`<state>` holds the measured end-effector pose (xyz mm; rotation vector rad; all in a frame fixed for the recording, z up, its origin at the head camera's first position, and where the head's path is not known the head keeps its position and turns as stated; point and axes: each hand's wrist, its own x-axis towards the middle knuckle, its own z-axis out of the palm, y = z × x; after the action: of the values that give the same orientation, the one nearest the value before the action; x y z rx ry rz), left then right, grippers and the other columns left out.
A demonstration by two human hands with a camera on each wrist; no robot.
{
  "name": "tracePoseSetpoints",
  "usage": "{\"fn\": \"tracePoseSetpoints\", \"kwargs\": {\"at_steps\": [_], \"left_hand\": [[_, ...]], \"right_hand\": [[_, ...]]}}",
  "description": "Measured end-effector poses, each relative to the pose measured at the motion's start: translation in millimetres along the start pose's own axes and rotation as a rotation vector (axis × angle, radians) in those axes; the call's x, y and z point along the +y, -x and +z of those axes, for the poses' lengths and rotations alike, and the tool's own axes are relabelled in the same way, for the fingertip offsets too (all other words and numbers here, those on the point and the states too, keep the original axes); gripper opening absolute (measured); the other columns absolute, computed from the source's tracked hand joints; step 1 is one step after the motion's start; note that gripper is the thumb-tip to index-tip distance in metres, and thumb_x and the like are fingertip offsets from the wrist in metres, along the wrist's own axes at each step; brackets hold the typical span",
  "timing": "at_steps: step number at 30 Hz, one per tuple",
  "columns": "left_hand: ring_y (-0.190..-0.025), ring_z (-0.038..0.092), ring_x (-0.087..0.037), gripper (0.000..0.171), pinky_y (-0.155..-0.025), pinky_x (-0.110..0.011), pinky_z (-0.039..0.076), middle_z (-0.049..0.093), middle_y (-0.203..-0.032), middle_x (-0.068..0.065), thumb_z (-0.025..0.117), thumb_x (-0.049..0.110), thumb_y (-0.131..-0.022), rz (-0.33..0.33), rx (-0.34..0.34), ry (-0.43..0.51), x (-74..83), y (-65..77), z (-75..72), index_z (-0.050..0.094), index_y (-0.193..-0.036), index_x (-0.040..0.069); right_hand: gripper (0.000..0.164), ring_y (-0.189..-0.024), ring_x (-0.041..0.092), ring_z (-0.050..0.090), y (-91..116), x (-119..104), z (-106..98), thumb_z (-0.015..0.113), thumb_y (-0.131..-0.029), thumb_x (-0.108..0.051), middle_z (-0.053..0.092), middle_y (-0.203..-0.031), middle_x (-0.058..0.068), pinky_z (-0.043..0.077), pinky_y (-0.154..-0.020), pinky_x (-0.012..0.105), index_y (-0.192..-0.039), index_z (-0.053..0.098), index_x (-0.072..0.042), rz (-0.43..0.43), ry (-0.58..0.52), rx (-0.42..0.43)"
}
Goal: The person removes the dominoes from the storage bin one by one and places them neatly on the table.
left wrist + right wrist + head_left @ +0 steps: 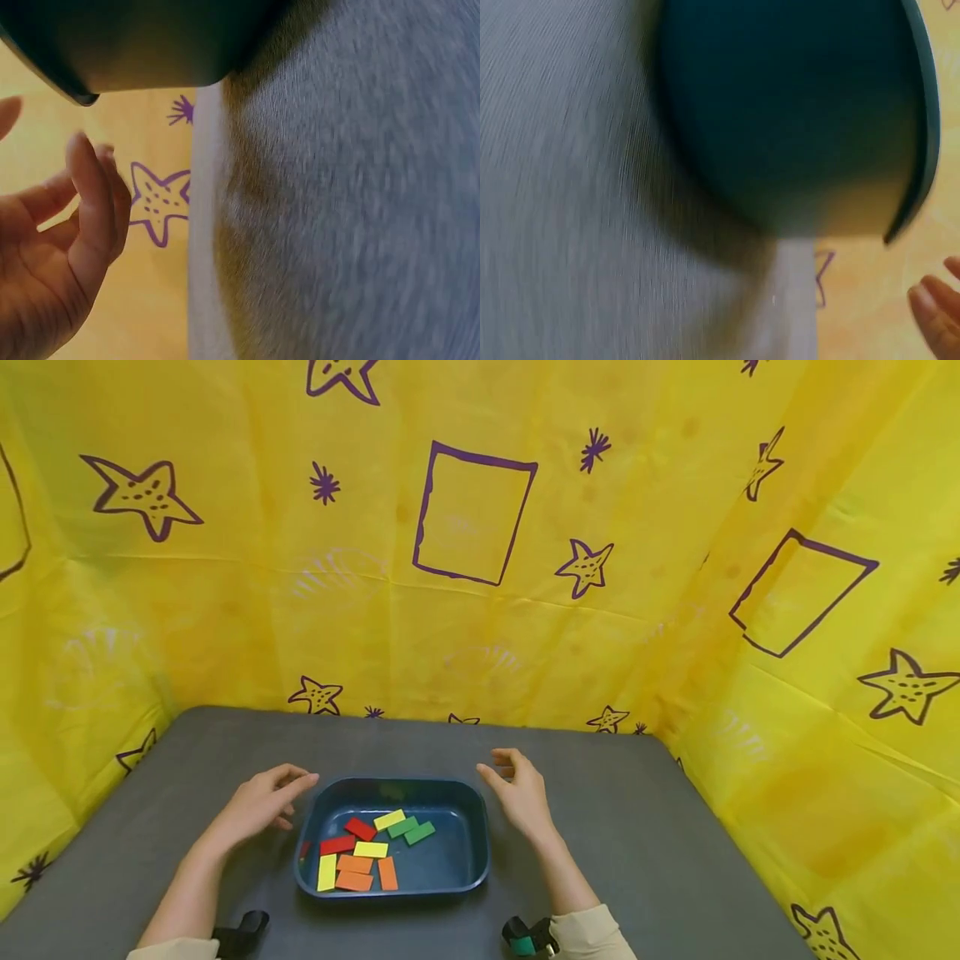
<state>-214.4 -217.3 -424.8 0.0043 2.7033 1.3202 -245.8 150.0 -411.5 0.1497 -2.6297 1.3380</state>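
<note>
The tray [450,860] sits at the lower centre of the head frame on the grey table [615,827], with loose red, yellow, green and orange blocks [371,850] lying mostly in its left half. In my judgement, sound handling calls for even contact at both short ends, the rim kept level, and allowance for the heavier left side, since a tilt would likely slide the blocks. The left hand [262,797] is released, fingers relaxed and lightly bent, holding nothing, just beside the tray's upper left corner. The right hand [525,797], near the upper right corner, is likewise relaxed, thumb parted from fingers, and holds nothing. Both wrist views show a gap between fingers and tray.
</note>
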Motion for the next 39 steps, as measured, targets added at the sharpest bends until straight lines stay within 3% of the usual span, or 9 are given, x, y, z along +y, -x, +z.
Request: {"fn": "tracePoseSetpoints", "kwargs": {"at_steps": [6,12,16,24,29,33,36,39], "left_hand": [[-0.072,0.063,-0.019,0.049,-0.062,-0.033,0.059,0.065,-0.102,-0.015,0.062,0.029,-0.096,0.010,-0.077,0.128,-9.6,-0.3,12.1,0.052,-0.131,-0.005],[-0.067,0.057,-0.019,0.049,-0.058,-0.033,0.057,0.062,-0.093,-0.012,0.065,0.021,-0.094,0.014,-0.108,0.162,-12.4,0.3,18.4,0.050,-0.132,-0.006],[-0.065,0.056,-0.019,0.047,-0.055,-0.032,0.055,0.059,-0.091,-0.012,0.065,0.020,-0.094,0.024,-0.110,0.170,-8.8,-0.9,18.3,0.051,-0.132,-0.006],[-0.066,0.056,-0.020,0.048,-0.055,-0.030,0.055,0.055,-0.090,-0.010,0.065,0.019,-0.094,0.010,-0.123,0.197,-6.7,-2.5,16.0,0.051,-0.132,-0.006],[-0.068,0.058,-0.019,0.049,-0.056,-0.031,0.056,0.055,-0.092,-0.010,0.067,0.021,-0.093,0.010,-0.114,0.216,-4.6,-3.4,16.5,0.052,-0.131,-0.007],[-0.067,0.058,-0.019,0.048,-0.056,-0.031,0.056,0.057,-0.092,-0.010,0.067,0.020,-0.093,0.016,-0.103,0.231,-3.2,-3.1,16.8,0.053,-0.130,-0.008],[-0.066,0.057,-0.018,0.047,-0.056,-0.030,0.056,0.058,-0.091,-0.010,0.067,0.019,-0.093,0.016,-0.102,0.232,-4.0,-3.1,16.8,0.053,-0.130,-0.008],[-0.065,0.057,-0.017,0.046,-0.055,-0.030,0.056,0.056,-0.090,-0.009,0.067,0.019,-0.093,0.010,-0.099,0.227,-5.6,-3.1,17.3,0.054,-0.129,-0.008]], "right_hand": [[0.038,-0.097,0.019,0.070,9,-10,21,0.072,-0.088,-0.039,0.074,-0.107,0.005,0.057,-0.083,0.033,-0.114,0.069,-0.011,0.010,-0.072,-0.074],[0.046,-0.086,0.017,0.071,17,-17,44,0.073,-0.087,-0.036,0.073,-0.103,0.010,0.059,-0.075,0.029,-0.118,0.067,-0.003,0.025,-0.138,-0.209],[0.048,-0.083,0.017,0.069,18,-18,56,0.075,-0.086,-0.034,0.071,-0.104,0.013,0.058,-0.073,0.029,-0.119,0.065,0.000,0.059,-0.170,-0.250],[0.048,-0.094,0.021,0.066,24,-20,72,0.079,-0.080,-0.036,0.069,-0.105,0.012,0.057,-0.078,0.037,-0.110,0.065,-0.001,0.138,-0.056,-0.263],[0.050,-0.079,0.018,0.057,25,-23,72,0.085,-0.073,-0.031,0.063,-0.091,0.010,0.048,-0.065,0.030,-0.104,0.062,0.002,0.154,0.064,-0.294],[0.047,-0.070,0.019,0.046,25,-22,73,0.088,-0.067,-0.027,0.052,-0.080,0.007,0.038,-0.058,0.028,-0.089,0.059,0.003,0.146,0.139,-0.306],[0.050,-0.070,0.021,0.046,26,-21,78,0.090,-0.065,-0.030,0.052,-0.081,0.009,0.038,-0.058,0.031,-0.084,0.056,0.001,0.154,0.199,-0.303],[0.059,-0.077,0.025,0.052,28,-21,82,0.091,-0.064,-0.034,0.059,-0.092,0.016,0.048,-0.066,0.038,-0.094,0.057,0.004,0.172,0.259,-0.297]]}}
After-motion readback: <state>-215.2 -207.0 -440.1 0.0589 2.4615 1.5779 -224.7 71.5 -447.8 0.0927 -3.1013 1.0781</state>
